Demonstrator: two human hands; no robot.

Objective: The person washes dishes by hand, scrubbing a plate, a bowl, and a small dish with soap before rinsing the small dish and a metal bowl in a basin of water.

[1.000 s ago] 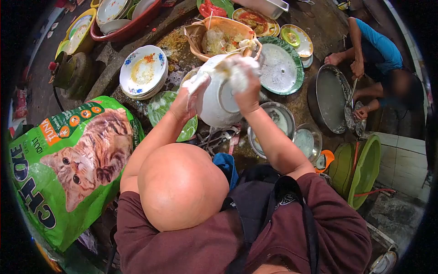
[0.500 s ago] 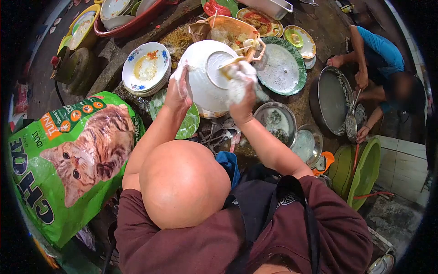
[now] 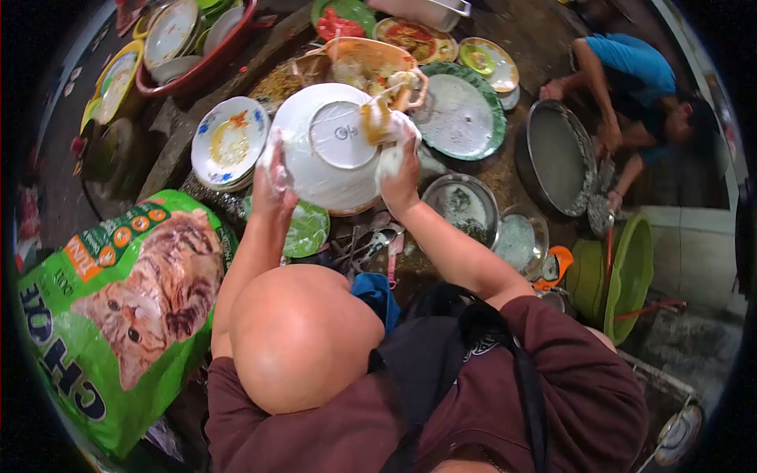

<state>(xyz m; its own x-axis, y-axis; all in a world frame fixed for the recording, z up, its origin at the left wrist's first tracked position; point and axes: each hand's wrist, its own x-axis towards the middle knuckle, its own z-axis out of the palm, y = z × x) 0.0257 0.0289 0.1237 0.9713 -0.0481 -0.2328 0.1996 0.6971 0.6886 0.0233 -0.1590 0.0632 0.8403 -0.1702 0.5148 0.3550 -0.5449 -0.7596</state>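
The left hand point(image 3: 274, 183) grips the left rim of a large white bowl point(image 3: 327, 146), fingers curled over its edge and wet with suds, so that the bowl is held up off the ground with its underside and round foot ring turned toward the camera. The right hand point(image 3: 400, 169) is clenched around a soapy white sponge point(image 3: 392, 142) and presses it against the bowl's right side, beside a yellowish smear on the foot ring. The bowl hangs above a green plate point(image 3: 303, 229) and a scatter of spoons point(image 3: 371, 240) on the wet floor. Just to its left sits a stack of white plates with blue flower rims point(image 3: 229, 142), the top one stained orange. Behind the bowl is an orange basin of food scraps point(image 3: 371, 59), and to the right a foamy green-rimmed plate point(image 3: 461, 110). Near the right forearm lie two steel bowls point(image 3: 461, 205) holding soapy water. A green cat-food bag point(image 3: 118, 299) lies at the lower left, and a green bucket point(image 3: 623, 272) stands at the right. At the upper right another person in a blue shirt point(image 3: 631, 67) crouches over a large steel pan point(image 3: 552, 158).
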